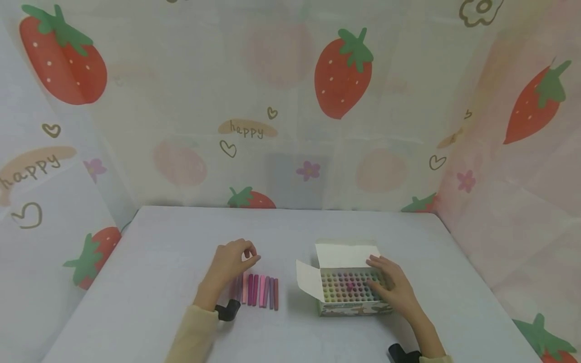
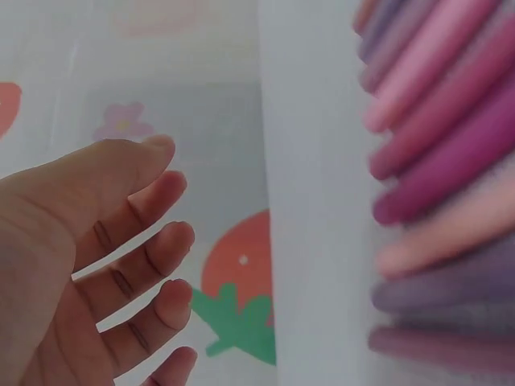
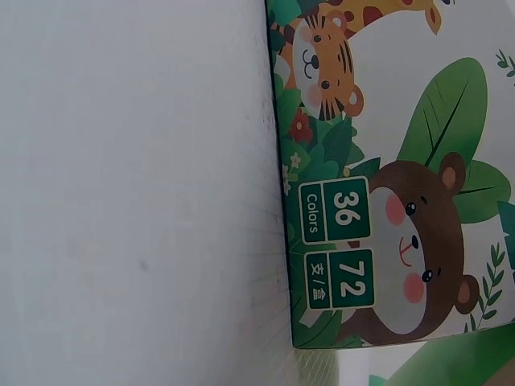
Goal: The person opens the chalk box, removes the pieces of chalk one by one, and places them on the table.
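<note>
My left hand (image 1: pixel 232 259) hovers over a row of pink, purple and peach crayons (image 1: pixel 255 291) on the table. In the left wrist view its relaxed fingers (image 2: pixel 161 249) hold nothing, apart from the crayons (image 2: pixel 451 153). My right hand (image 1: pixel 394 283) rests at the right side of an open cardboard box (image 1: pixel 338 309), fingers near its back corner and thumb over the contents. Crayon ends fill the box in rows; a magenta one (image 1: pixel 350 286) stands higher than the others. The right wrist view shows the animal-printed box side (image 3: pixel 386 209), reading 36 Colors and 72, without the hand.
The white table (image 1: pixel 181 232) carries the crayon row left of the box. The box's lid flap (image 1: pixel 347 254) leans back and a side flap (image 1: pixel 310 280) sticks out left. A strawberry-printed curtain (image 1: pixel 290 101) encloses the table at the back and sides.
</note>
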Tool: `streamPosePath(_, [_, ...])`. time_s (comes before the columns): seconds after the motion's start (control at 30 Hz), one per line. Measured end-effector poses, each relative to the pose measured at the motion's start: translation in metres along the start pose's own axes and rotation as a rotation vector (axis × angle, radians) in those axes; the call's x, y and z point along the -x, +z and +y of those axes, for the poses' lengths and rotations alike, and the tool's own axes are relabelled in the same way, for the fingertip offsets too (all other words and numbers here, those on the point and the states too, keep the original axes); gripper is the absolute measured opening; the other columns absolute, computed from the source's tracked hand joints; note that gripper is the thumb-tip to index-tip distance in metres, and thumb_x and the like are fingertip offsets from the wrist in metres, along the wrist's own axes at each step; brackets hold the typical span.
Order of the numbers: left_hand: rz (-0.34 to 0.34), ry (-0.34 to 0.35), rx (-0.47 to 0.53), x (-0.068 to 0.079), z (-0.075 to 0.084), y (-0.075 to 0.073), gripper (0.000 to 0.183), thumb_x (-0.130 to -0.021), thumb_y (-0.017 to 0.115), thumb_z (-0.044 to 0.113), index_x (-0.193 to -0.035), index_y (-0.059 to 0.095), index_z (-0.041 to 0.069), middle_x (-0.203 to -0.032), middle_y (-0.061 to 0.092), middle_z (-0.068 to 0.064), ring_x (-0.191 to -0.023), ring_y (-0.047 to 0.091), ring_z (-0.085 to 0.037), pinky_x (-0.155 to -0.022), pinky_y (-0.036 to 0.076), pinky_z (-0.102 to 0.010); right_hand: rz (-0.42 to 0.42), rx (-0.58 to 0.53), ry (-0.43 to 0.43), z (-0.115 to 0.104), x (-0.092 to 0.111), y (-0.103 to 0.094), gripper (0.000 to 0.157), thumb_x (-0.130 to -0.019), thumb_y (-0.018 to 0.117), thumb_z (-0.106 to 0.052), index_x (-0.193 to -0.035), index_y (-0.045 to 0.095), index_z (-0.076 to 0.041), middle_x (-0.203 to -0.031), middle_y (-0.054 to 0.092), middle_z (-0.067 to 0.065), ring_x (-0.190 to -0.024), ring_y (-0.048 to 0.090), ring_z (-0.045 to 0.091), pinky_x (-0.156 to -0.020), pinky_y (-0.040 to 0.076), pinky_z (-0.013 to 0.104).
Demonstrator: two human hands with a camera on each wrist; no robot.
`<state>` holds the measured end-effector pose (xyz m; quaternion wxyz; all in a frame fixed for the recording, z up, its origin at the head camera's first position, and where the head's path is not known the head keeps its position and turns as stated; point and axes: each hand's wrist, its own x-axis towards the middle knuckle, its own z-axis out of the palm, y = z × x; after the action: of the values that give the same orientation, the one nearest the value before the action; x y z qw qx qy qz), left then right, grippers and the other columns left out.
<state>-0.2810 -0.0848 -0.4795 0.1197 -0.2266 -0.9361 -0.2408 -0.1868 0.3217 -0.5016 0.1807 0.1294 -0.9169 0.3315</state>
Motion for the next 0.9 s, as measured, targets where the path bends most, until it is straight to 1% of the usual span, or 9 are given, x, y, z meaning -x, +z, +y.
streamPosePath(0.13, [0.05, 0.059, 0.036, -0.005, 0.016, -0.003, 0.011, -0.08, 0.07, 0.028, -0.081, 0.064, 0.02, -0.073, 0.059, 0.006, -0.063, 0.047, -0.007, -0.06, 0.038, -0.028, -0.003, -0.015, 0.004, 0.0, 0.001, 0.0, 0.046, -0.08, 0.072, -0.019, -0.123, 0.057, -0.012, -0.134, 0.051, 0.011, -0.127, 0.036, 0.034, -0.1, 0.025, 0.06])
streamPosePath(0.3, [0.089, 0.099, 0.062, -0.011, 0.034, -0.005, 0.009, -0.081, 0.07, 0.028, -0.082, 0.064, 0.02, -0.074, 0.059, 0.004, -0.065, 0.048, -0.008, -0.061, 0.038, -0.028, -0.007, -0.027, 0.005, 0.0, 0.001, 0.0, 0.047, -0.08, 0.072, -0.018, -0.124, 0.057, -0.012, -0.134, 0.05, 0.011, -0.128, 0.035, 0.034, -0.099, 0.025, 0.061])
streamPosePath(0.5, [0.152, 0.159, 0.084, -0.017, 0.055, -0.007, 0.008, -0.081, 0.071, 0.024, -0.082, 0.064, 0.019, -0.074, 0.06, 0.003, -0.065, 0.05, -0.009, -0.062, 0.039, -0.027, -0.008, -0.031, 0.002, -0.001, 0.0, -0.001, 0.047, -0.079, 0.072, -0.017, -0.124, 0.056, -0.012, -0.134, 0.05, 0.011, -0.128, 0.035, 0.034, -0.099, 0.025, 0.061])
streamPosePath(0.57, [0.163, 0.169, 0.098, -0.019, 0.062, -0.008, 0.008, -0.081, 0.071, 0.024, -0.081, 0.064, 0.019, -0.074, 0.06, 0.002, -0.065, 0.05, -0.009, -0.062, 0.039, -0.028, -0.009, -0.024, 0.003, -0.001, 0.0, -0.001, 0.047, -0.079, 0.072, -0.017, -0.124, 0.056, -0.012, -0.134, 0.05, 0.011, -0.128, 0.035, 0.035, -0.1, 0.025, 0.06])
streamPosePath(0.7, [0.157, 0.183, 0.102, -0.022, 0.075, -0.008, 0.007, -0.081, 0.07, 0.025, -0.082, 0.064, 0.02, -0.075, 0.06, 0.003, -0.066, 0.05, -0.01, -0.062, 0.039, -0.028, -0.011, -0.017, 0.005, -0.001, 0.0, -0.001, 0.047, -0.08, 0.071, -0.018, -0.124, 0.056, -0.012, -0.134, 0.05, 0.012, -0.127, 0.036, 0.035, -0.099, 0.025, 0.061])
streamPosePath(0.9, [0.155, 0.209, 0.113, -0.024, 0.09, -0.004, 0.007, -0.082, 0.069, 0.026, -0.083, 0.065, 0.021, -0.076, 0.061, 0.003, -0.068, 0.05, -0.01, -0.062, 0.038, -0.028, -0.008, -0.026, -0.005, -0.001, 0.0, -0.001, 0.047, -0.08, 0.072, -0.017, -0.123, 0.057, -0.012, -0.134, 0.05, 0.012, -0.127, 0.036, 0.035, -0.099, 0.025, 0.061])
